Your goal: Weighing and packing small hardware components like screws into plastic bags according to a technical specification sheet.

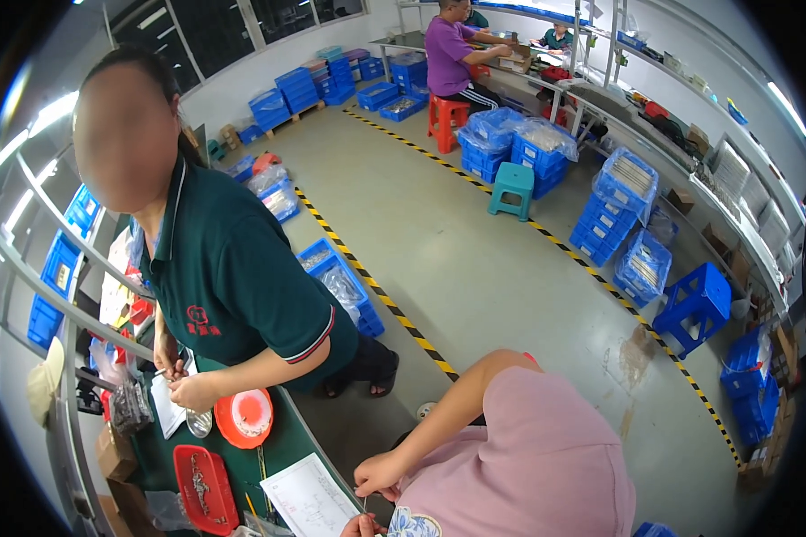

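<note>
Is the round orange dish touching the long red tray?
Apart. The head view shows bare green table between the round orange dish and the long red tray.

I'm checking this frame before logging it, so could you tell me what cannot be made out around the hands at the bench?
- Left hand: head view, cut off by the lower edge; grip unclear.
- Right hand: pinches something too thin to identify.
- Red tray: small parts too small to name.
- Co-worker's hands: what they hold is too small to name.
</note>
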Available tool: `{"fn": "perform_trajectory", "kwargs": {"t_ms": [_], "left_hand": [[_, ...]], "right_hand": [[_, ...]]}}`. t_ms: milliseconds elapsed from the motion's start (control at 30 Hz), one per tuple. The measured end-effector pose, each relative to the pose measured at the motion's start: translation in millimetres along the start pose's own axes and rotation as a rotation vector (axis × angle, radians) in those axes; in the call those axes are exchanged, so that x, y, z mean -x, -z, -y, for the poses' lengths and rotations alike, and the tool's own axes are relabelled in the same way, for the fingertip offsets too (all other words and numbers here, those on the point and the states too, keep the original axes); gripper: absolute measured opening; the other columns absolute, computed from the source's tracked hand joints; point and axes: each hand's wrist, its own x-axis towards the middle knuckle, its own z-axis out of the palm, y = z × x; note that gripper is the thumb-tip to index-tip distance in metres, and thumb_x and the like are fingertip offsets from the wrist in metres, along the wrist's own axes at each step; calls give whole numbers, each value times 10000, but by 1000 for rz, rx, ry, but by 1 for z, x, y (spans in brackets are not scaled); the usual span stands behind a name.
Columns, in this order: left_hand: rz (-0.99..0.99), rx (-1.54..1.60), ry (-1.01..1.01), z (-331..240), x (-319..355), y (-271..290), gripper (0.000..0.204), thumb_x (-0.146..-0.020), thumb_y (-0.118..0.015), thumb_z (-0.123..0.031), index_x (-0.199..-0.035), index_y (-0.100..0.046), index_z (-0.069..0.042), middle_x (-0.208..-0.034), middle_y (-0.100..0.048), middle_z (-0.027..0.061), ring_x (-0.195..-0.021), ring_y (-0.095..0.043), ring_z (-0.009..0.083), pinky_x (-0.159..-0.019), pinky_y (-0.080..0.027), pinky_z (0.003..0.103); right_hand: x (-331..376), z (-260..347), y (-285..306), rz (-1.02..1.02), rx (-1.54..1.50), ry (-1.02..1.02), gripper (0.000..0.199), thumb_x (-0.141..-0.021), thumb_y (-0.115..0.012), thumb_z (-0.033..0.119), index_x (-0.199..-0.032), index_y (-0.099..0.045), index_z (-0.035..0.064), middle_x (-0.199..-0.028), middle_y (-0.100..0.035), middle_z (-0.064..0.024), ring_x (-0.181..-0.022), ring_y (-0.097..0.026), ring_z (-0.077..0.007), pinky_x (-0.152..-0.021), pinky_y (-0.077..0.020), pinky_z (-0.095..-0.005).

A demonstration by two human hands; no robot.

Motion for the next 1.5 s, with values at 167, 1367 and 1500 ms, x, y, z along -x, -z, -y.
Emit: {"fn": "perform_trajectory", "kwargs": {"t_ms": [167, 1367, 1500], "left_hand": [[69, 95, 182, 1, -3, 10, 208, -785, -502, -170, -664, -528, -3, -596, -455, 10, -558, -366, 124, -500, -308, 266], [79, 5, 75, 12, -12, 16, 222, -788, -494, -171, -678, -516, 20, -562, -445, 24, -554, -389, 124, -490, -323, 281], [89, -80, 101, -4, -7, 6, 208, -794, -485, -176, -676, -512, -7, -571, -436, 7, -552, -372, 112, -482, -305, 263]], "right_hand": [[-4, -14, 10, -156, 501, 999, 214, -784, -447, 195, -888, -516, 21, -785, -561, -115, -740, -517, -285, -641, -401, -423], [-6, -10, 15, -337, 673, 1079, 230, -790, -449, 147, -976, -487, 17, -841, -557, -147, -771, -545, -275, -650, -423, -395], [9, 21, 13, 72, 122, 92, 227, -759, -473, 159, -933, -517, 21, -788, -578, -150, -722, -554, -294, -640, -425, -415]]}}
